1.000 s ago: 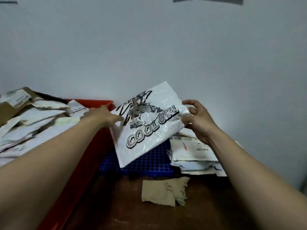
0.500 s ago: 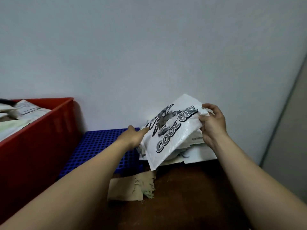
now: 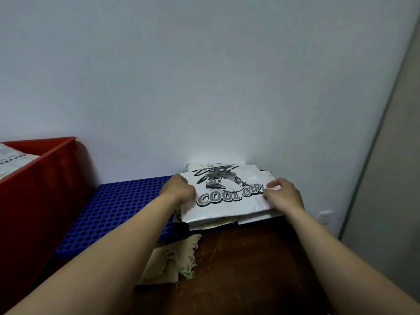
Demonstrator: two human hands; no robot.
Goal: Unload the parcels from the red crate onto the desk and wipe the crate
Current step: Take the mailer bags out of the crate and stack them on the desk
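Observation:
A white plastic parcel printed "COOL GIRL" (image 3: 227, 201) lies flat on top of a stack of parcels (image 3: 254, 218) against the wall on the brown desk (image 3: 250, 269). My left hand (image 3: 178, 189) grips its left edge with curled fingers. My right hand (image 3: 281, 196) pinches its right edge. The red crate (image 3: 38, 189) stands at the left, with parcels (image 3: 11, 160) still showing inside it.
A blue perforated plastic mat (image 3: 118, 212) lies between the crate and the stack. A frayed beige cloth (image 3: 172, 260) lies on the desk in front of it. The wall runs close behind, and a grey panel (image 3: 386, 178) stands at the right.
Both hands carried the "COOL GIRL" parcel from beside the crate rightward and lowered it from tilted to flat on the stack. The view swung right, away from the crate.

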